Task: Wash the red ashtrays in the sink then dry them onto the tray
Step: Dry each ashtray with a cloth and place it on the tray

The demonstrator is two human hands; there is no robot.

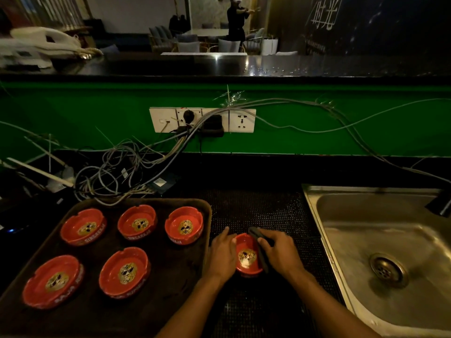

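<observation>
five red ashtrays are held on the brown tray (195, 259) at 8 o'clock in the view: three along its far side (83, 226) (137, 222) (184, 225) and two nearer (53, 281) (124, 272), all upright, apart from one another, each with a gold skull print in its well. the steel sink (346, 242) at 4 o'clock is seen with only its drain (388, 270) in the basin and a wet sheen on the bottom. a sixth red ashtray (247, 256) is found between tray and sink, over the dark dotted mat (263, 211) at 6 o'clock. its left rim is gripped by the left hand (222, 254), whose fingers are curled round it at the ashtray's 9 o'clock. a dark cloth (259, 247) is pinched by the right hand (280, 252) and is laid against the ashtray's right rim at 3 o'clock. whether the ashtray rests on the mat cannot be told. a tangle of cables (117, 172) is seen at 10 o'clock behind the tray.
</observation>
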